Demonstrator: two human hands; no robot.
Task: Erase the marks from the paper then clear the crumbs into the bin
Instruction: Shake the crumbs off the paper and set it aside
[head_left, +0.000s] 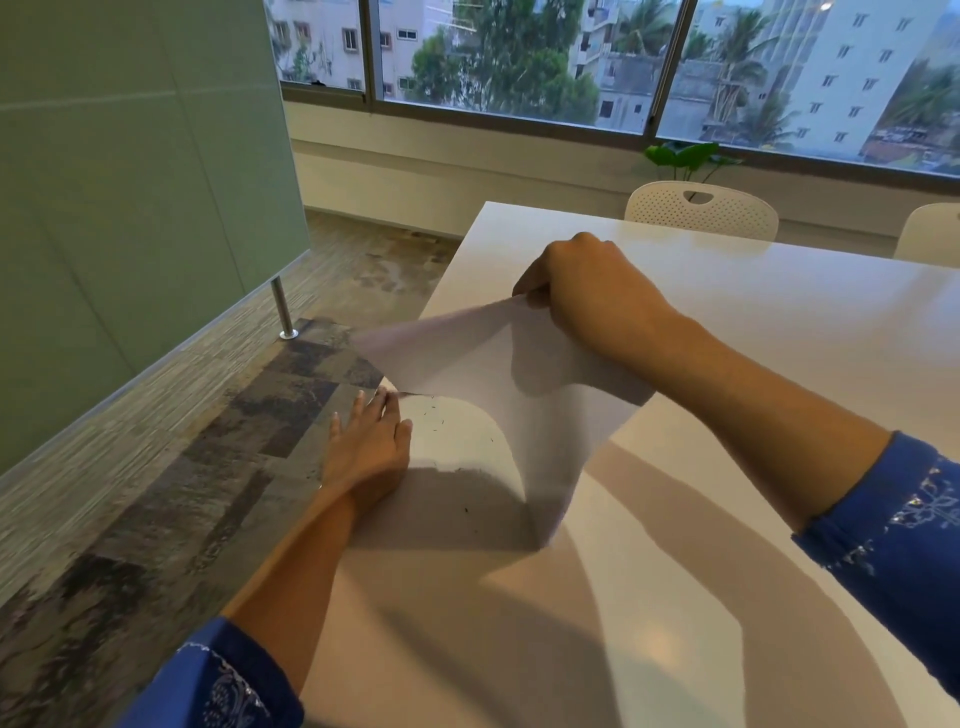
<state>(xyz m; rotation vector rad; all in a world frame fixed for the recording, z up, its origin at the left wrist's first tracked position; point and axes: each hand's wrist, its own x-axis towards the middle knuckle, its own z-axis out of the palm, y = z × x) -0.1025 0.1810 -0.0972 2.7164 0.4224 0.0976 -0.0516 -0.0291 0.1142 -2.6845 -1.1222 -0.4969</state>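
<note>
Head view showed the job well into its second half, as I judged it. The side of the paper (498, 374) that faced the camera looked blank, with no marks I could make out, so the erasing seemed done. What was left was the clearing. Dark crumbs (441, 421) lay scattered on the white table (779, 364), near its left edge, in the patch the raised sheet had uncovered, with a few more nearer in the sheet's shadow. No bin was in view, so none of that debris could be said to have reached it.

The right hand (587, 296) held the paper by its far edge, thumb and curled fingers pinching it from above. The sheet hung from that pinch in a curve, its far left corner out past the table edge over the floor and its near right part coming down to the tabletop.

The left hand (369, 447) lay flat at the table's left edge, fingers straight and close together, holding nothing. Its fingertips sat just beside the paper's low left edge — whether they touched it I could not tell. The crumbs lay just right of that hand, between it and the hanging sheet — close enough, I'd guess, for a sweep off the edge.
</note>
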